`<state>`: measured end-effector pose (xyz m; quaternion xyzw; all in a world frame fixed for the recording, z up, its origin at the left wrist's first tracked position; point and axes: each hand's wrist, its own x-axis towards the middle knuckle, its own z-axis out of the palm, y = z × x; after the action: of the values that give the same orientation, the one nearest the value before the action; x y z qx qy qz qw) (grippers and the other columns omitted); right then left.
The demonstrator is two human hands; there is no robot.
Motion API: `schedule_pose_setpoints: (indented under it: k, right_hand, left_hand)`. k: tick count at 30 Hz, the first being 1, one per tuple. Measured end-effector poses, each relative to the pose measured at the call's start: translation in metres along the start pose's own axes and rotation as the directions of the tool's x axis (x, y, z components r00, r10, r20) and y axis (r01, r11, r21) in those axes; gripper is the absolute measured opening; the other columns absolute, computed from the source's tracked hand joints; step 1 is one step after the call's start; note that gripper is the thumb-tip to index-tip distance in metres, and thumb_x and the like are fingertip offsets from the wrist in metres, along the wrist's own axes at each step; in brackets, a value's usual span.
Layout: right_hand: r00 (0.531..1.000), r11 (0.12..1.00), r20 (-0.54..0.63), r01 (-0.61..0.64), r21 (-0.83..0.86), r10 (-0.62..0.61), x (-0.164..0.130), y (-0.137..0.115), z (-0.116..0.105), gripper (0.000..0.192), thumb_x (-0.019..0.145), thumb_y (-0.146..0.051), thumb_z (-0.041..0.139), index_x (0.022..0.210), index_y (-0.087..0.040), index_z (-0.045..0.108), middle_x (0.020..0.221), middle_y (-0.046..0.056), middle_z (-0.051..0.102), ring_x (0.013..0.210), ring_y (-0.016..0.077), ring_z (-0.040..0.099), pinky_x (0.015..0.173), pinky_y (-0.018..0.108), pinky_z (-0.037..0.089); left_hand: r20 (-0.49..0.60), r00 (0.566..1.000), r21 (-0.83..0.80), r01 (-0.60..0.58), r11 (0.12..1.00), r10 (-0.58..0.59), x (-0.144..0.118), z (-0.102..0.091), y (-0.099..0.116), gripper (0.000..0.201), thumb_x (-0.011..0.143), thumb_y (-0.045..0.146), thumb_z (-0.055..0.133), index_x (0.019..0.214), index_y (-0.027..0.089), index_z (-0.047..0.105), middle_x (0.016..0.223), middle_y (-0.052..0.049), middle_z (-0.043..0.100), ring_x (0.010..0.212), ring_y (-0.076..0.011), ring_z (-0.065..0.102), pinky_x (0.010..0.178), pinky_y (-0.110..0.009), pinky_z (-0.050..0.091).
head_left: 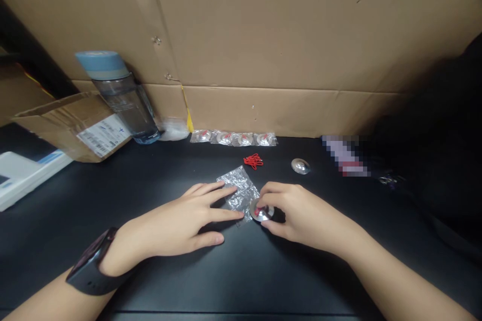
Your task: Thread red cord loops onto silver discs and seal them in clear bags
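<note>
Fingers (273,195) of the right hand (301,213) are curled shut around a small round metal disc (260,211) with a red mark on it, pinching it at the mouth of a clear plastic bag (239,188) that lies flat on the black counter (150,185). Beside it, the left hand (176,223) lies palm down with its fingers stretched out and open, the tips pressing on the near edge of the bag; a black watch (92,263) sits on that wrist.

Beyond the bag lies a little heap of red cord (253,161), and to its right a bare domed metal disc (300,166), apart from both hands. Along the cardboard wall (263,35) at the back runs a row of four bagged discs (233,137). At the far left stand a water bottle (120,95) with a blue lid and an open cardboard box (75,125).
</note>
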<state>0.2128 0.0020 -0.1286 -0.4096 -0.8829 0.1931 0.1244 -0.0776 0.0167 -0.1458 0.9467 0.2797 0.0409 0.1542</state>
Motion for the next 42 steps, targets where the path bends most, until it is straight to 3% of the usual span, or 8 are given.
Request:
schedule_pose_setpoints:
  k: [6, 16, 22, 27, 31, 34, 37, 42]
  right_hand:
    - [0.997, 0.996, -0.013, 0.077, 0.036, -0.076, 0.001, 0.000, 0.005, 0.014, 0.088, -0.024, 0.074, 0.102, -0.024, 0.076, 0.107, 0.003, 0.070, 0.091, 0.0173, 0.069, 0.083, 0.027, 0.052]
    - [0.994, 0.995, -0.069, 0.091, 0.029, -0.089, 0.007, 0.000, 0.015, 0.019, 0.097, -0.027, 0.063, 0.112, -0.024, 0.075, 0.101, 0.005, 0.067, 0.083, 0.0150, 0.066, 0.078, 0.026, 0.052]
    - [0.994, 0.998, -0.090, 0.058, -0.009, -0.058, 0.006, -0.002, 0.019, 0.023, 0.096, -0.019, 0.059, 0.113, -0.025, 0.074, 0.100, 0.005, 0.066, 0.080, 0.0145, 0.066, 0.076, 0.026, 0.053]
    - [0.982, 0.995, -0.176, 0.056, -0.083, -0.070, 0.012, 0.001, 0.029, 0.021, 0.099, -0.020, 0.056, 0.111, -0.024, 0.072, 0.101, 0.006, 0.066, 0.087, 0.0166, 0.065, 0.079, 0.028, 0.053]
    - [0.960, 0.968, -0.263, 0.024, -0.250, -0.092, 0.019, 0.008, 0.032, 0.014, 0.095, -0.029, 0.065, 0.106, -0.023, 0.071, 0.106, 0.007, 0.067, 0.093, 0.0216, 0.061, 0.078, 0.033, 0.051]
    - [0.943, 0.944, -0.316, -0.012, -0.331, -0.099, 0.026, 0.014, 0.031, 0.020, 0.091, -0.035, 0.071, 0.106, -0.022, 0.070, 0.107, 0.008, 0.067, 0.091, 0.0227, 0.058, 0.077, 0.035, 0.049]
    - [0.934, 0.936, -0.347, -0.041, -0.349, -0.089, 0.033, 0.016, 0.031, 0.017, 0.092, -0.034, 0.070, 0.104, -0.022, 0.070, 0.107, 0.009, 0.067, 0.091, 0.0225, 0.057, 0.080, 0.035, 0.048]
    - [0.927, 0.943, -0.373, -0.086, -0.320, -0.042, 0.042, 0.012, 0.037, 0.012, 0.095, -0.027, 0.063, 0.105, -0.023, 0.069, 0.105, 0.008, 0.066, 0.090, 0.0214, 0.057, 0.079, 0.034, 0.048]
  left_hand:
    - [-0.038, 0.998, 0.002, -0.049, 0.999, 0.049, 0.000, -0.002, 0.003, 0.050, 0.095, 0.037, 0.064, 0.143, 0.048, 0.053, 0.161, -0.001, 0.039, 0.148, -0.0354, 0.036, 0.119, -0.060, 0.030]
    - [-0.017, 0.999, -0.028, -0.049, 0.998, 0.048, -0.002, 0.001, 0.005, 0.059, 0.088, 0.054, 0.069, 0.144, 0.046, 0.052, 0.164, -0.004, 0.033, 0.150, -0.0419, 0.029, 0.118, -0.066, 0.027]
    - [-0.011, 0.998, -0.028, -0.065, 0.998, 0.064, -0.002, -0.001, 0.007, 0.064, 0.086, 0.054, 0.071, 0.146, 0.046, 0.050, 0.165, -0.005, 0.030, 0.151, -0.0429, 0.026, 0.118, -0.067, 0.026]
    - [-0.029, 0.997, -0.041, -0.068, 0.997, 0.067, -0.002, 0.000, 0.007, 0.063, 0.086, 0.049, 0.073, 0.146, 0.046, 0.050, 0.165, -0.003, 0.030, 0.150, -0.0413, 0.029, 0.118, -0.066, 0.027]
    - [-0.062, 0.994, -0.065, -0.089, 0.994, 0.085, -0.002, -0.001, 0.008, 0.064, 0.086, 0.046, 0.074, 0.145, 0.045, 0.051, 0.167, -0.002, 0.027, 0.151, -0.0399, 0.027, 0.120, -0.064, 0.026]
    - [-0.038, 0.997, -0.064, -0.066, 0.996, 0.064, -0.002, -0.001, 0.010, 0.066, 0.084, 0.048, 0.075, 0.146, 0.046, 0.050, 0.168, -0.003, 0.022, 0.152, -0.0429, 0.021, 0.118, -0.067, 0.026]
    - [-0.004, 0.999, -0.040, -0.043, 0.998, 0.043, -0.004, 0.000, 0.010, 0.068, 0.084, 0.049, 0.075, 0.146, 0.047, 0.049, 0.168, -0.002, 0.020, 0.152, -0.0454, 0.016, 0.115, -0.071, 0.026]
    - [-0.052, 0.996, -0.053, -0.081, 0.995, 0.078, -0.008, 0.000, 0.005, 0.065, 0.083, 0.052, 0.075, 0.144, 0.047, 0.052, 0.167, -0.002, 0.025, 0.153, -0.0411, 0.017, 0.119, -0.066, 0.025]
